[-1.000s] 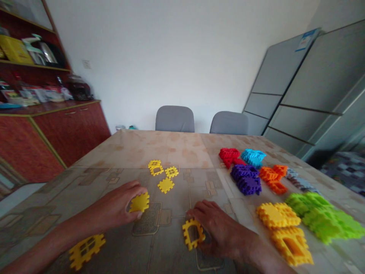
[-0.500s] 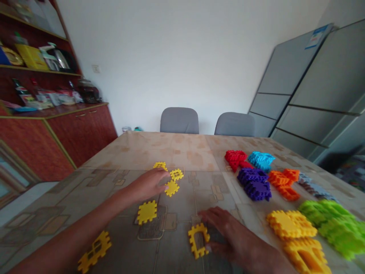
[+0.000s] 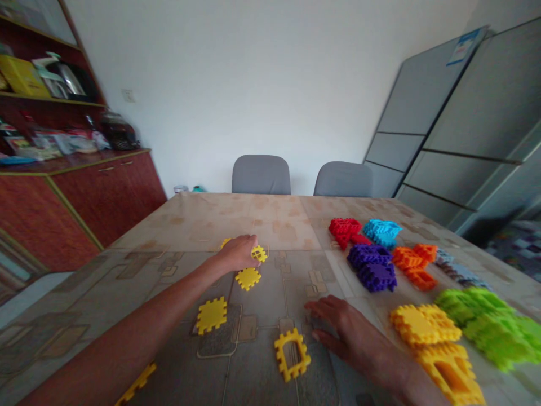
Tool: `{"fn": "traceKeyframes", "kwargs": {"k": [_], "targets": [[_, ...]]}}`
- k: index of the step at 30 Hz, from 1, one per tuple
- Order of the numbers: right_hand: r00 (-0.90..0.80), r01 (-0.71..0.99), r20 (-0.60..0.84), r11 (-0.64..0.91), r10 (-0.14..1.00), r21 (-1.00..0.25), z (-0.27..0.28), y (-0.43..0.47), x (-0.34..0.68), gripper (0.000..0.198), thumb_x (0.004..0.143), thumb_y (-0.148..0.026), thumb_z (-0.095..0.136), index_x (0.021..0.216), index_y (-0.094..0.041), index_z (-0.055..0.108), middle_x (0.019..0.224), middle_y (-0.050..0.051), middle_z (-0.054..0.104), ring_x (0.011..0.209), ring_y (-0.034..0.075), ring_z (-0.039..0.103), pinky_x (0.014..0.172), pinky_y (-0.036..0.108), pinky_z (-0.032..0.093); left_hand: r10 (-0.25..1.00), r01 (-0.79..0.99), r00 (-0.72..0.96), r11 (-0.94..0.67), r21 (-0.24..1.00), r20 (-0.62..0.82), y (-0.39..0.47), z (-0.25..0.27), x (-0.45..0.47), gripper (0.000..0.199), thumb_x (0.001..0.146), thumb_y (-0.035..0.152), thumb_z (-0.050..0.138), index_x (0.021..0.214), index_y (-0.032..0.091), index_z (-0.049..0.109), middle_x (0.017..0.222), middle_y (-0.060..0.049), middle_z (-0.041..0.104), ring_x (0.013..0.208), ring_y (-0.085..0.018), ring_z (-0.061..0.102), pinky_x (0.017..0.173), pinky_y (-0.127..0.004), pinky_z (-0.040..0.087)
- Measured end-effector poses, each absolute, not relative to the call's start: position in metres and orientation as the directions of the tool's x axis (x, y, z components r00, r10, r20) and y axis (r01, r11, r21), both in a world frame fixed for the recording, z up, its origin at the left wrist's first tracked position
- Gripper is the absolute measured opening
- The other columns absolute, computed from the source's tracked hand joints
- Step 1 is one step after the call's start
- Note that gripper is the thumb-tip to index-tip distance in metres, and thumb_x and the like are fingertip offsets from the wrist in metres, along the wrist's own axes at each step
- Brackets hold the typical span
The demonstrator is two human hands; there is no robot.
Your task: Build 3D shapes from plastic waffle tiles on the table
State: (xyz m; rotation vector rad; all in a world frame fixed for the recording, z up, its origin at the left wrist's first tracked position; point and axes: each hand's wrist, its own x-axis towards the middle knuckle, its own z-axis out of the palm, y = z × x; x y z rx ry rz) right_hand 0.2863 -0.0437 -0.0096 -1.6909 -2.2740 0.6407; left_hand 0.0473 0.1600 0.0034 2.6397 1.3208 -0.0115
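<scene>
My left hand (image 3: pixel 240 252) reaches to the middle of the table, its fingers closed on the edge of a yellow toothed window tile (image 3: pixel 259 254). Another yellow tile (image 3: pixel 225 242) is mostly hidden behind that hand. Just nearer lies a solid yellow tile (image 3: pixel 248 278), with a second solid one (image 3: pixel 212 315) closer to me at left. Part of a further yellow tile (image 3: pixel 137 385) shows from under my left forearm. My right hand (image 3: pixel 338 324) hovers or rests low over the table, fingers apart and holding nothing, to the right of a yellow tile with an arched opening (image 3: pixel 277 352).
On the right stand stacks of toothed tiles: red (image 3: pixel 344 226), light blue (image 3: pixel 382 232), purple (image 3: pixel 374 268), orange (image 3: pixel 416 264), grey (image 3: pixel 460 269), green (image 3: pixel 486 321) and yellow (image 3: pixel 426 325). Two grey chairs (image 3: pixel 261 175) stand beyond the table's far edge.
My left hand has moved forward from beside the nearer solid tile and closed on the window tile. My right hand has drawn away from the arched tile. The view has shifted slightly.
</scene>
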Motion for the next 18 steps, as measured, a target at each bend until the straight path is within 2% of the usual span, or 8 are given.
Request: {"fn": "traceKeyframes", "kwargs": {"k": [9,14,18], "targets": [[-0.342,0.799,-0.035,0.271,0.939,-0.536,-0.01,-0.047,0.28,0.034,0.094,-0.026,0.059,0.128,-0.023,0.063,0.124,0.01,0.066,0.113,0.023,0.062,0.1,0.036,0.048,0.836,0.817,0.548,-0.528,0.232,-0.024,0.145,0.01,0.046,0.034,0.097,0.04,0.063,0.122,0.017,0.06,0.116,-0.008,0.066,0.097,-0.023,0.067,0.085,-0.043,0.057],[-0.34,0.811,-0.063,0.259,0.938,-0.524,-0.009,-0.046,0.28,0.031,0.094,-0.024,0.058,0.125,-0.023,0.064,0.12,0.01,0.066,0.111,0.024,0.062,0.097,0.037,0.049,0.866,0.823,0.496,-0.491,0.287,0.061,0.157,0.025,0.007,0.046,0.093,0.043,0.058,0.133,0.02,0.052,0.116,-0.008,0.071,0.103,-0.023,0.069,0.085,-0.029,0.053],[-0.343,0.818,-0.08,0.256,0.936,-0.516,-0.007,-0.046,0.278,0.033,0.093,-0.023,0.058,0.126,-0.021,0.063,0.121,0.011,0.065,0.112,0.025,0.061,0.098,0.038,0.048,0.921,0.884,0.383,-0.389,0.26,0.079,0.171,0.016,-0.037,0.047,0.09,0.04,0.054,0.13,0.016,0.054,0.115,-0.01,0.072,0.105,-0.028,0.069,0.086,-0.031,0.052]]}}
